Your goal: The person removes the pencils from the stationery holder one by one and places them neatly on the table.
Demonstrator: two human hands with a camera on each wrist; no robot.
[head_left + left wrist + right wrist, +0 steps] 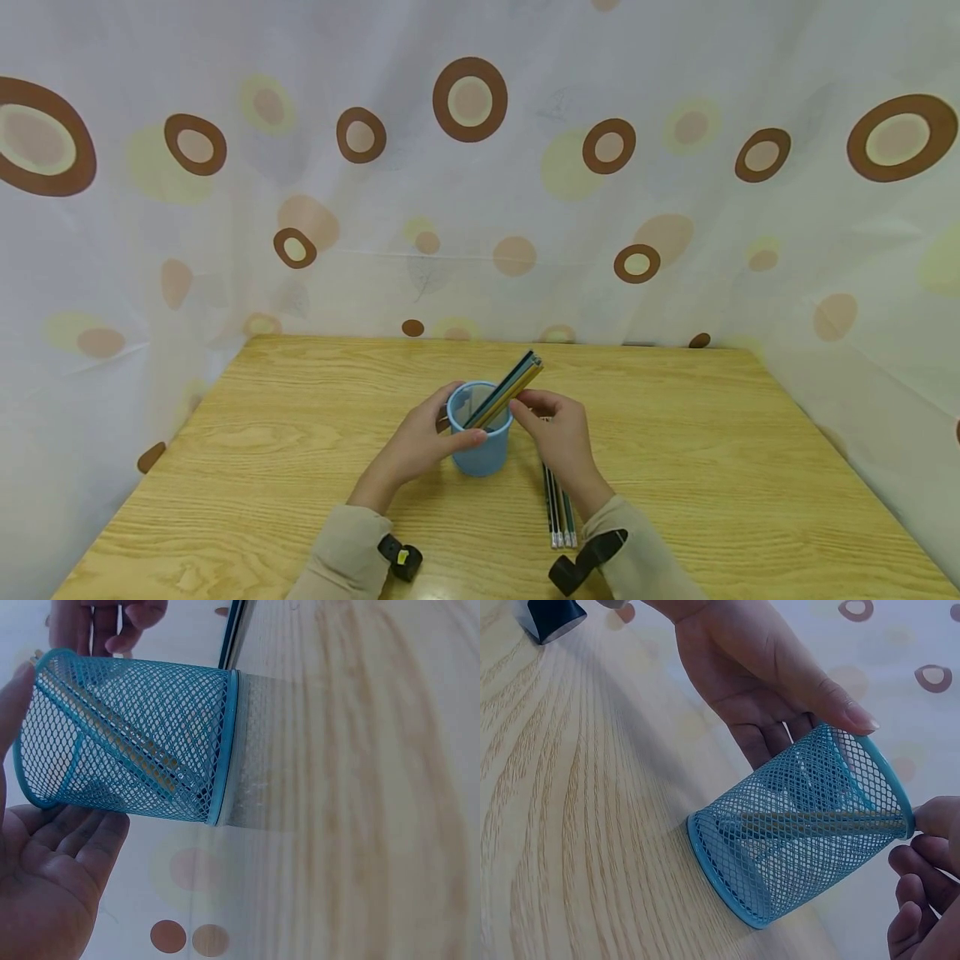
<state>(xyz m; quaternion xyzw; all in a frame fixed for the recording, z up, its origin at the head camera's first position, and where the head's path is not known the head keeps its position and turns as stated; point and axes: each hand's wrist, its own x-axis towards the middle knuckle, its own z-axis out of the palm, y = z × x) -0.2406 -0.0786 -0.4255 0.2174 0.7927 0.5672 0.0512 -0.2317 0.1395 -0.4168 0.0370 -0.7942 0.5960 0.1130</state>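
Observation:
A light blue mesh pen holder stands upright on the table. My left hand holds it from the left, thumb near the rim and fingers round the far side; the left wrist view shows this hand cupping the mesh. A tight bundle of pencils leans out over the right rim, its lower ends inside near the base. At that rim my right hand pinches the bundle between thumb and forefinger, its other fingers curled. In the right wrist view the pencils show through the mesh.
Several more pencils lie side by side on the wooden table, partly under my right forearm, eraser ends toward me. Behind and beside the table hangs a patterned cloth. Black wrist straps sit over the sleeves.

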